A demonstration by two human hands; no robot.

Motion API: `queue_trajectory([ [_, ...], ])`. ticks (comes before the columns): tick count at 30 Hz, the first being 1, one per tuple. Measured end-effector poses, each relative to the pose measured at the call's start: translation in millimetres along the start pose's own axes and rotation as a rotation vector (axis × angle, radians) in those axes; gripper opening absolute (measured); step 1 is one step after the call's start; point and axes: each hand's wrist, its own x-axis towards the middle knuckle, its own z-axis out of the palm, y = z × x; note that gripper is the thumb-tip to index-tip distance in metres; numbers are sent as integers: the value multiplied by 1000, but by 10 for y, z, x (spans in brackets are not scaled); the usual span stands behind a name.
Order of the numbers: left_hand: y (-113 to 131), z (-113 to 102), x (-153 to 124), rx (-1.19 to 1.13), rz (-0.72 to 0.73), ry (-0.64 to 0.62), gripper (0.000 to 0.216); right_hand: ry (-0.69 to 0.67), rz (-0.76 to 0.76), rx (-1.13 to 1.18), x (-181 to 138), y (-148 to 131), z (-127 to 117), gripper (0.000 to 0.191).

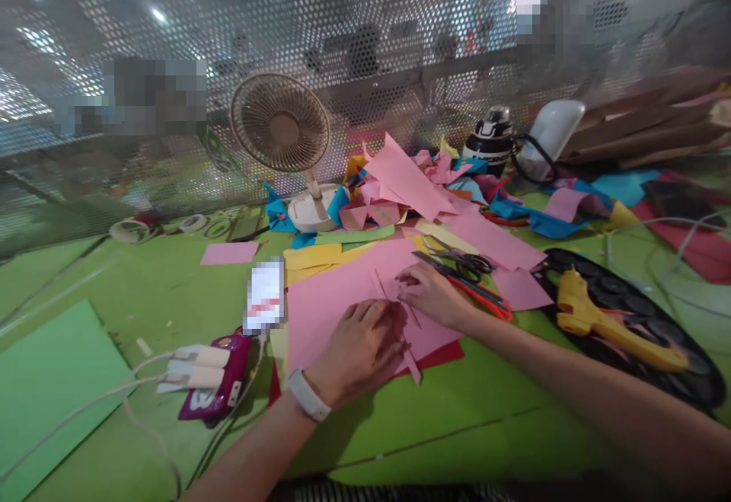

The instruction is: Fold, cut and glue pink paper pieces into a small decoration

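A pink paper strip (412, 365) runs slantwise across a pink paper sheet (320, 311). My left hand (362, 340), with a pale band on its wrist, rests on the sheet, its fingers curled down over the strip's middle. To the right, my right hand (431, 294) is bent with the fingertips close together beside the strip; what they hold, if anything, is too small to make out. A thin dark line shows on the paper below those fingertips. Black-handled scissors (471, 262) and an orange-edged tool (485, 304) lie just beyond my right hand.
A yellow glue gun (617, 323) rests on a black tray (700, 380) at right. A phone (264, 296) and a purple power block (220, 388) with cables lie left. Behind stand a fan (282, 129), paper scraps (400, 174) and a black bottle (489, 140).
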Motion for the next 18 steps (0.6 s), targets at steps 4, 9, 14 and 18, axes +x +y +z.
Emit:
queue_trajectory([
  [4,13,-9,-4,22,3,-18,43,-79,-51,11,33,1,-49,22],
  [9,17,-89,34,-49,-1,12,41,-115,-19,69,51,6,-81,25],
  [14,-76,-174,283,-262,-439,138,24,-114,-87,37,54,55,-61,26],
  [18,-147,-115,500,-706,-700,-335,40,-115,-94,6,61,85,-47,28],
])
